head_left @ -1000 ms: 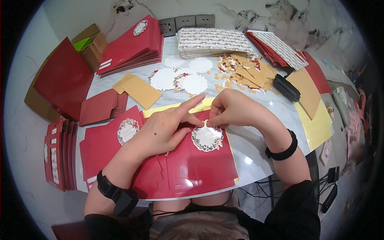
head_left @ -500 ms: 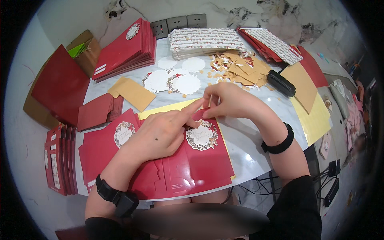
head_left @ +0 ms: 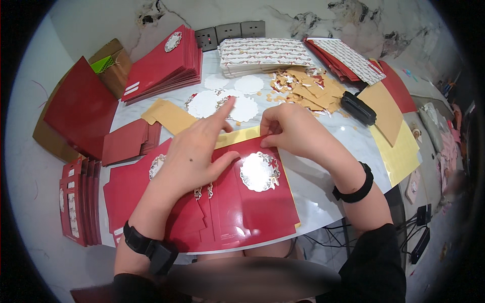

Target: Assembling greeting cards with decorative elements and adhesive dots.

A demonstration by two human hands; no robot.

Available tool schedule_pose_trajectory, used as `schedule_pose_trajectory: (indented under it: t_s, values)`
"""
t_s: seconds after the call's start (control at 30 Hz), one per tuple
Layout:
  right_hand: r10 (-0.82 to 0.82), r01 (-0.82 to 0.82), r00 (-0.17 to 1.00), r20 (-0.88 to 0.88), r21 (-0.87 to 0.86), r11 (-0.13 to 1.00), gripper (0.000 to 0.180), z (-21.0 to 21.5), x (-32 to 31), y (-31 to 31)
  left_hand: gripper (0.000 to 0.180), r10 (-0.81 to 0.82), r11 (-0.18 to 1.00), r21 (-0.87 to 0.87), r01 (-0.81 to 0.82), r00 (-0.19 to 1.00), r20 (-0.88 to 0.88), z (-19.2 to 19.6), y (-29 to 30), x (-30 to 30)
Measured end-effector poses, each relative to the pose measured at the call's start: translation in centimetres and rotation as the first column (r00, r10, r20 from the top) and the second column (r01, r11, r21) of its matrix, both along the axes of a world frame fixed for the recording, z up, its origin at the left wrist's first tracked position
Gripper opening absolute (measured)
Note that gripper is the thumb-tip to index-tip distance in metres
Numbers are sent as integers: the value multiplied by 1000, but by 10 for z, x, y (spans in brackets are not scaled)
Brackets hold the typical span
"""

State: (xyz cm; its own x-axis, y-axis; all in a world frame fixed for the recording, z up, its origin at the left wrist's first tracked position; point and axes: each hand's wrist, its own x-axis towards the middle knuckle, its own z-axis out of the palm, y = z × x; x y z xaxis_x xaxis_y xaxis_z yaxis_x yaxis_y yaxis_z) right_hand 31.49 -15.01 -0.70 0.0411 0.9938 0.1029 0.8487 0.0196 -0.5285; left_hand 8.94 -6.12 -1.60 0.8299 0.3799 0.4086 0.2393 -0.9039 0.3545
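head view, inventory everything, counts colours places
red sheets: several, red, front
wreath tags: several, white, on red sheets
red stacks: several, red, left
patterned stacks: two, white, back
tan sheets: several, tan, left, right
round cards: four visible, white, centre
paper scraps: many, tan, back right
oblong item: one, black, right
yellow sheets: several, yellow, right, front
socket panels: three, grey, back wall
carton: one, brown, left
table: one, white, centre
left hand: one, bare, front
right hand: one, bare, front

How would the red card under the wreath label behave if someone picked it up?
The red card looks thin, so probably light. It lies fairly flat, suggesting some stiffness, though it might bend. Its glossy highlights hint at a slippery face.
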Motion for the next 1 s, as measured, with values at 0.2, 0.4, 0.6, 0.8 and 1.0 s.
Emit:
schedule_pose_trajectory:
  t_s: [0.2, 0.4, 0.6, 0.8, 1.0]
  values:
    - [-9, -31, 968, -250, -157, 987, 14, 4, 7, 7, 95, 192, 966, -118, -229, 946, -262, 13, 5, -10]
    - [-95, -24, 883, -459, -246, 969, 15, 4, 7, 11, 94, 166, 945, -257, -203, 973, -158, 12, 24, -20]
    - [-118, -47, 805, -582, -261, 964, 15, 5, 10, 11, 94, 192, 883, -406, -234, 971, -143, 14, 28, -26]
    - [-116, -28, 793, -598, -227, 973, 15, 14, 19, 8, 101, 236, 895, -296, -333, 918, -318, 24, 22, -24]
    - [-67, -62, 811, -581, -200, 978, 17, 16, 29, 7, 103, 141, 919, -343, -193, 975, -172, -2, 37, -37]
